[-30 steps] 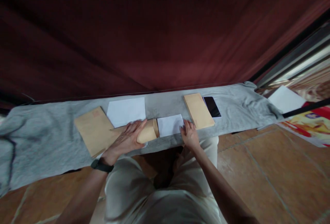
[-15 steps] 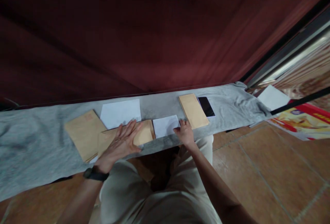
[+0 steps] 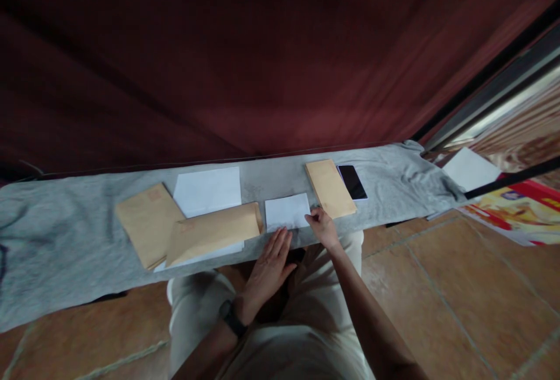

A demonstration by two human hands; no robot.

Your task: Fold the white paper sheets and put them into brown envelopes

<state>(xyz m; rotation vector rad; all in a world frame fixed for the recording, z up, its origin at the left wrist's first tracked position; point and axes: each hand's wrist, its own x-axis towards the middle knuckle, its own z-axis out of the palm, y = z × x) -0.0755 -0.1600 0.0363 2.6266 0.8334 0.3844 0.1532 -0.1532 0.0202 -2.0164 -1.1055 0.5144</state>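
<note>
We have the right hand (image 3: 322,227) curled at the 4 o'clock corner of the paper (image 3: 286,211); can't tell if it's pinched. Our left hand (image 3: 270,262), flat, grips nothing, fingertips at 6. From the paper: envelope (image 3: 216,228) at 9, pile (image 3: 331,188) at 2, phone (image 3: 353,182) beyond.

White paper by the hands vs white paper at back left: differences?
Size: the near paper looks smaller than the far paper.
Hands: the left hand and right hand are at the near paper's edges; neither is at the far paper.
Position: the near paper lies right of the far paper.
Both lie on grey cloth.
</note>
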